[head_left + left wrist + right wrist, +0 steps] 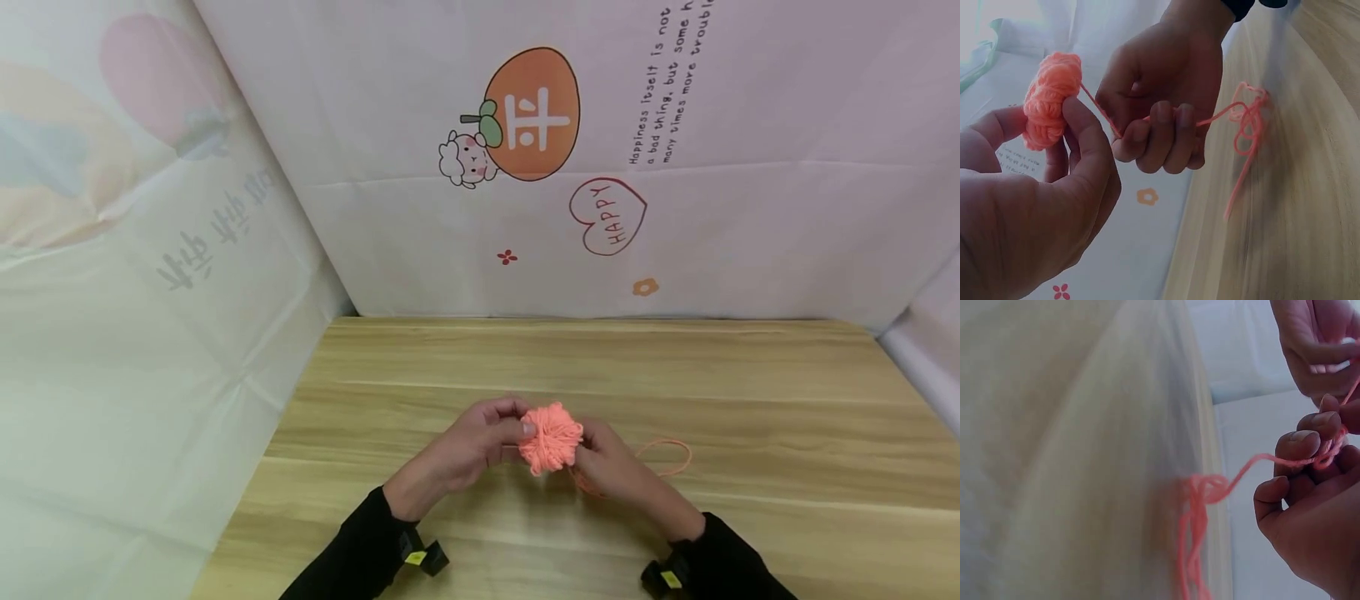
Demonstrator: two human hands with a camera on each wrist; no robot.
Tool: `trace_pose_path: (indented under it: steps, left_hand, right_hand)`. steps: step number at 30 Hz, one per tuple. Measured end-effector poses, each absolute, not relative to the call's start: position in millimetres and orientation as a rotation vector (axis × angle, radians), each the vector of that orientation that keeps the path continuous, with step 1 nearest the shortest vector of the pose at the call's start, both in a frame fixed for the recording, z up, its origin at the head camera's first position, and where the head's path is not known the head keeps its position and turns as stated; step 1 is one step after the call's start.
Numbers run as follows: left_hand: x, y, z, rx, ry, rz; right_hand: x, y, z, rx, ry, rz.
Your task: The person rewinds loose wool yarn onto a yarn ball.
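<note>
A small wound bundle of coral-pink yarn (553,439) is held up above the table, near the middle of the head view. My left hand (474,442) pinches it between thumb and fingers. In the left wrist view the yarn bundle (1052,102) appears edge-on, with a strand running from it to my right hand (1163,100). Curled fingers of the right hand (1319,500) grip that strand in the right wrist view. Beyond them, the loose yarn tail (1197,519) hangs in tangled loops. A yarn loop (678,454) shows to the right of the right hand.
A wood-grain table (420,358) lies under both hands. White printed cloth (420,242) rises behind it, and more cloth (187,400) stands along the left side. Dark camera mounts (423,557) sit on both wrists.
</note>
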State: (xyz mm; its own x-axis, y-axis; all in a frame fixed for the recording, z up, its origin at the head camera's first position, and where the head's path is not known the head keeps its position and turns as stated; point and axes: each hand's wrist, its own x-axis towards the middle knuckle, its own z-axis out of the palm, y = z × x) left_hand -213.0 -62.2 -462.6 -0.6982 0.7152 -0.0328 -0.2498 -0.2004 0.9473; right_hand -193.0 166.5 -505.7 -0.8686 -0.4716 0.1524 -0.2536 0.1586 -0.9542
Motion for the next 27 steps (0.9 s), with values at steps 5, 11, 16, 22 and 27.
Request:
trace_pose_path:
  steps: [5, 11, 16, 22, 27]
  left_hand:
    - [-208.2, -62.3, -462.2, 0.579, 1.409, 1.871]
    - [-205.5, -64.8, -470.0, 0.611, 1.376, 1.761]
    - [-203.8, -67.8, -472.8, 0.564, 1.422, 1.703]
    - [-204.3, -70.5, -477.8, 0.511, 1.561, 1.641]
    - [-209.3, -72.2, -487.7, 0.468, 1.718, 1.611]
  right_hand:
    - [-201.5, 167.9, -501.8, -0.81, 2.166, -1.845]
    - [-207.1, 169.1, -495.6, -0.812, 2.133, -1.819]
    - [-208.9, 168.7, -489.0, -0.81, 2.15, -1.758]
    - [-209.4, 166.8, -481.5, -0.853, 2.235, -1.698]
    - [-206.7, 165.7, -476.8, -0.922, 2.224, -1.704]
